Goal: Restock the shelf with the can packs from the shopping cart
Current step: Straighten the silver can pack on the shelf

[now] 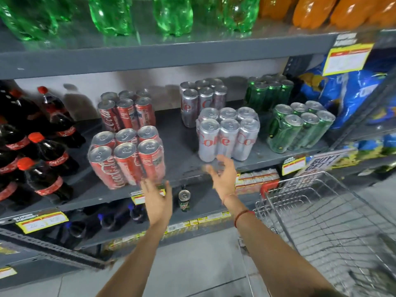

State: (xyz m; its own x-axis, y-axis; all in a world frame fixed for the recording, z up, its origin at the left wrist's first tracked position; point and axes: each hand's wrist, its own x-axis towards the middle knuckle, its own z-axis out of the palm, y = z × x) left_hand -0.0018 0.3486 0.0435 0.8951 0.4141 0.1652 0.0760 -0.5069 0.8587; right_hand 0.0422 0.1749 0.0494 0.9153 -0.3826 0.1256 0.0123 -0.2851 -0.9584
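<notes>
On the grey middle shelf [184, 146] stand shrink-wrapped can packs in pairs, front and back: a red cola pack [126, 156] in front of another red pack [127, 111], a silver diet cola pack [228, 135] in front of a second silver pack [202, 99], and a green pack [300, 128] in front of another green pack [269, 92]. My left hand [157, 199] hovers open just below and right of the front red pack. My right hand [222, 175] is open, just below the front silver pack. Neither hand holds anything. The wire shopping cart [321, 221] at the lower right shows no packs inside.
Cola bottles [42, 151] fill the shelf's left end. Green bottles [115, 16] and orange bottles [321, 11] stand on the top shelf. Blue bags [347, 91] sit at the right. A single can [184, 200] and dark bottles are on the lower shelf. Yellow price tags line the shelf edges.
</notes>
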